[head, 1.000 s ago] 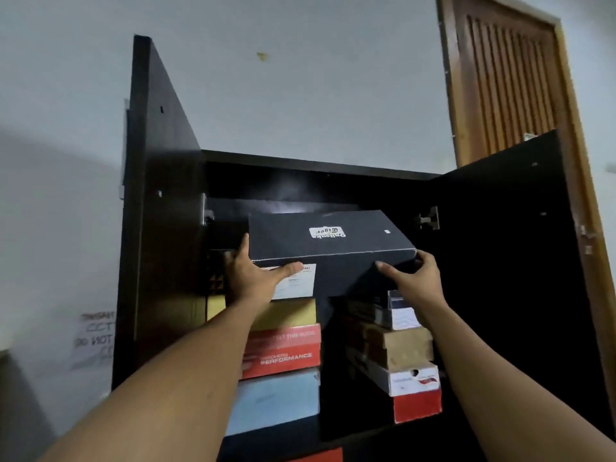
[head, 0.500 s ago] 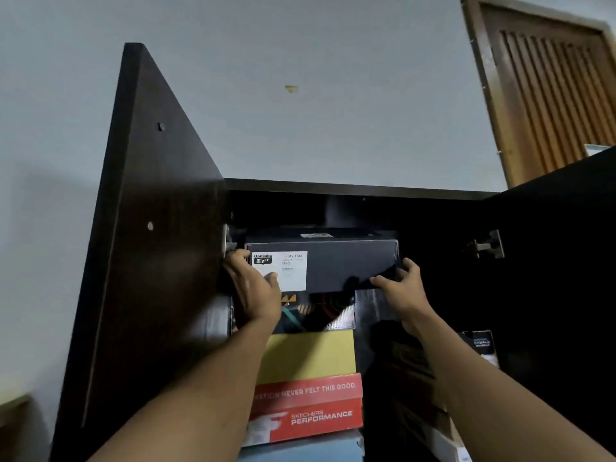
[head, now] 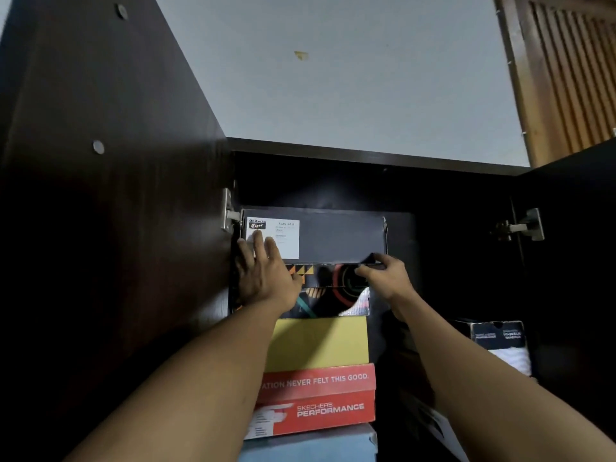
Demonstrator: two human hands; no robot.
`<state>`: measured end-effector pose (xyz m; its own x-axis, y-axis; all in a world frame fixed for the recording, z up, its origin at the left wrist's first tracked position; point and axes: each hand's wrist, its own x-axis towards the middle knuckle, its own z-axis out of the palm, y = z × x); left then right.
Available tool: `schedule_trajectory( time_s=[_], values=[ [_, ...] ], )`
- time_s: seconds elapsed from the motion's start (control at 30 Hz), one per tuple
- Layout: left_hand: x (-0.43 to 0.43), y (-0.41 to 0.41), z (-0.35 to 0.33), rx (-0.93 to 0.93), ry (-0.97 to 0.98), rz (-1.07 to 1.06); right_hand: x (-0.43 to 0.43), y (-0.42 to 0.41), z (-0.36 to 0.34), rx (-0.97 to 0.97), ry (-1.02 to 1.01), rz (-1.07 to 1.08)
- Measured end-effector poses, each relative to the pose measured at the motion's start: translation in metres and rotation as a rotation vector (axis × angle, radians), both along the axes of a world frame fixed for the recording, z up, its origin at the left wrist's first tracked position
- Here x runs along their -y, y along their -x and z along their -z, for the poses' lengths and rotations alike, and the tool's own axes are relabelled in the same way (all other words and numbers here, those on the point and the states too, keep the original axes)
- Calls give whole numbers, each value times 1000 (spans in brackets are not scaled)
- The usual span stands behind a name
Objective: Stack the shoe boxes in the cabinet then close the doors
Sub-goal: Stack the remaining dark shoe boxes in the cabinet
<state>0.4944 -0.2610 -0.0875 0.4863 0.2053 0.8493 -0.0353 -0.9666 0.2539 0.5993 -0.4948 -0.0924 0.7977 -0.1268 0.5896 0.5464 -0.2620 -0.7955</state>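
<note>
We look up into a tall dark-brown wooden cabinet [head: 366, 155] with both doors swung open, and we reach above our head with both arms. The thing we handle is a dark navy cardboard shoe box with a white label [head: 316, 236], sitting at the very top of the left stack, close under the cabinet's roof. Its long axis runs left to right across our view, and its labelled end face points at us. It lies straight ahead and above both hands, so any further push goes away from us, into the dark. Our left hand [head: 263, 275] rests flat and spread, fingers [head: 258, 241] overlapping the white label at the box's left end, beside the silver metal hinge [head: 230, 211]. Our right hand [head: 383, 278] curls at the bottom right corner, fingertips hooked along the lower edge; neither hand closes around the box. Both hands look about equally near. Beneath it lies a black box printed with orange triangles and red rings [head: 333, 281], then a plain matte yellow box [head: 320, 341], a glossy red box with white lettering [head: 316, 401] and a pale blue box [head: 310, 445]. To the right, a second, lower stack is topped by a black box with faint print [head: 496, 335]. The cardboard faces look smooth, stiff and square-edged. The left door [head: 100, 195] shows a faint wood grain. We judge the box nearly seated.
</note>
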Motion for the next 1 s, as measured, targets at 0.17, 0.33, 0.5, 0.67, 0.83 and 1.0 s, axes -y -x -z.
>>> schedule_trajectory(
  time_s=[0.17, 0.33, 0.5, 0.67, 0.83, 1.0],
  values=[
    [-11, -17, -5, -221, 17, -3, -38, 41, -4, -51, 162, 19],
    [-19, -33, 6, -325, -11, -27, -44, 28, 5, -85, 271, -2],
    [-18, -33, 1, -345, 34, -12, -41, 31, 4, -75, 320, -31],
    [-21, -35, 6, -334, 54, 32, -26, 37, 15, -18, 403, 55],
    [-13, -15, 10, -428, 111, 108, 3, 66, 19, -34, 500, 126],
    [5, 20, 1, -445, 132, 186, 30, 116, 14, -10, 559, 203]
  ],
)
